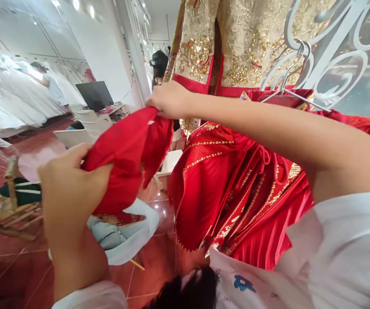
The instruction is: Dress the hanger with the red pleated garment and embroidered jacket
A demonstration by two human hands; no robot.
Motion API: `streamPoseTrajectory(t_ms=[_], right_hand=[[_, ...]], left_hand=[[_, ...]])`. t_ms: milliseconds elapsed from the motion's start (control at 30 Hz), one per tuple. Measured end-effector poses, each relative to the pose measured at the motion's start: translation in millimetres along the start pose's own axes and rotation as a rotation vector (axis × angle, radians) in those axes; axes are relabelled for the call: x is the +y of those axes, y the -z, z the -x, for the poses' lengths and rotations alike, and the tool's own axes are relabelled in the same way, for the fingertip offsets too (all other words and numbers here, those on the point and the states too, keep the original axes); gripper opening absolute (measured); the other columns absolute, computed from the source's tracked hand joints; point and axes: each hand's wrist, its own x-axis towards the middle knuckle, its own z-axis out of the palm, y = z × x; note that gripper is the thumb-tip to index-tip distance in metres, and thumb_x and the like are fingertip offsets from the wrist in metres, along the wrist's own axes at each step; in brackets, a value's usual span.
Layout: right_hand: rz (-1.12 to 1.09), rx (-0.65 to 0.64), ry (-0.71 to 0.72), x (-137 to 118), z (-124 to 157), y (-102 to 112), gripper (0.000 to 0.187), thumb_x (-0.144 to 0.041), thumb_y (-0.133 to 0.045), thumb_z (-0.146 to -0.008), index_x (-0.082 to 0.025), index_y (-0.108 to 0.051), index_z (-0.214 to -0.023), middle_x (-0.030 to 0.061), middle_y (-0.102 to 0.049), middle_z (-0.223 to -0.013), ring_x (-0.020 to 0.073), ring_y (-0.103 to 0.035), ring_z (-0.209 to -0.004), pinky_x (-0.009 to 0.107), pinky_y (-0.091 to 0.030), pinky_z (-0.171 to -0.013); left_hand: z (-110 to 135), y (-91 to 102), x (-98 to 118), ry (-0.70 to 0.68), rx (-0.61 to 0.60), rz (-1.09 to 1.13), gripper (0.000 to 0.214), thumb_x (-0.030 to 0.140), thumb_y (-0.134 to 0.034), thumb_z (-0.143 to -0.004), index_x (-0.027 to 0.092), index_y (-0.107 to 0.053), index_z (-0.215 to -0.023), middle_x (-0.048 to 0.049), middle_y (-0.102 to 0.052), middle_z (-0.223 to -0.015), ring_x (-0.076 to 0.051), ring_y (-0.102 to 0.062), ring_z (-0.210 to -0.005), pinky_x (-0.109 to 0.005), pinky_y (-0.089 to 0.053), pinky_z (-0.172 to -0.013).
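- Two bare hands grip a red cloth (pixel 125 154), raised in front of the wearer: the left hand (pixel 72 182) has its fingers and thumb clamped on the near edge.
- Fingers of the right hand (pixel 171 99) close tightly around the upper corner, arm stretched across the view.
- The cloth appears fully picked up and partly spread between the hands; neither has yet let it go. Whether it is joined to other clothing cannot be told.
- Just right of it, a pleated red dress (pixel 204 184) with gold trim hangs, its cords tied in a bow.
- Above, a metal hanger (pixel 282 89) and a gold-and-cream gown (pixel 236 53) hang near a white scrolled rack (pixel 362 56).
- Beyond, a dark monitor (pixel 95 95) stands on a desk.
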Motion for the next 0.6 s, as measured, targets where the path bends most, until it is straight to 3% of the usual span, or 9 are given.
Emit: streamPoseTrajectory(t_ms=[67, 133, 267, 333, 467, 600], right_hand=[[0.096, 0.036, -0.082, 1, 14, -16, 0.032, -0.023, -0.040, -0.091, -0.014, -0.060, -0.115, 0.0130, -0.062, -0.114, 0.0274, -0.059, -0.108, 0.038, -0.045, -0.084], [0.119, 0.019, -0.165, -1, 28, -26, 0.029, -0.025, -0.044, -0.090, -0.014, -0.063, -0.110, 0.0127, -0.065, -0.106, 0.0267, -0.061, -0.100, 0.035, -0.046, -0.077], [0.174, -0.023, -0.197, -17, 63, -40, 0.028, -0.022, -0.043, -0.090, -0.010, -0.065, -0.104, 0.0169, -0.066, -0.101, 0.0280, -0.060, -0.098, 0.035, -0.044, -0.075], [0.172, -0.012, -0.207, -31, 81, -46, 0.030, -0.016, -0.038, -0.091, -0.008, -0.065, -0.104, 0.0194, -0.065, -0.102, 0.0281, -0.059, -0.099, 0.034, -0.043, -0.072], [0.163, 0.013, -0.328, -64, 107, -47, 0.038, -0.007, -0.030, -0.089, -0.007, -0.063, -0.108, 0.0245, -0.061, -0.107, 0.0292, -0.059, -0.095, 0.031, -0.042, -0.063], [0.099, -0.118, -0.322, -84, 124, -39, 0.037, -0.004, -0.032, -0.086, -0.006, -0.064, -0.103, 0.0229, -0.065, -0.095, 0.0257, -0.061, -0.084, 0.031, -0.042, -0.062]], left_hand=[[-5, -4.3, 3, -0.043, -0.110, 0.102, 0.014, 0.027, -0.060, -0.064, 0.017, -0.065, -0.073, 0.0033, -0.053, -0.060, -0.014, -0.048, -0.062, -0.025, -0.032, -0.059], [-8, -8.8, 5, -0.007, -0.243, 0.322, 0.018, 0.026, -0.062, -0.063, 0.018, -0.063, -0.079, 0.0044, -0.059, -0.067, -0.014, -0.052, -0.068, -0.023, -0.037, -0.061], [2, -16.0, 10, 0.213, -0.526, 0.783, 0.028, 0.021, -0.071, -0.055, 0.020, -0.060, -0.081, 0.0072, -0.063, -0.073, -0.013, -0.056, -0.070, -0.022, -0.044, -0.064], [13, -15.2, 15, 0.321, -0.606, 0.913, 0.031, 0.017, -0.073, -0.050, 0.020, -0.063, -0.080, 0.0077, -0.064, -0.071, -0.013, -0.057, -0.068, -0.022, -0.046, -0.063], [40, 1.1, 23, 0.468, -0.493, 1.056, 0.034, 0.011, -0.068, -0.050, 0.025, -0.067, -0.082, 0.0094, -0.067, -0.070, -0.012, -0.057, -0.062, -0.021, -0.045, -0.057], [59, 21.9, 25, 0.647, -0.479, 1.014, 0.045, 0.011, -0.070, -0.045, 0.027, -0.067, -0.086, 0.0068, -0.071, -0.081, -0.019, -0.064, -0.069, -0.026, -0.049, -0.056]])
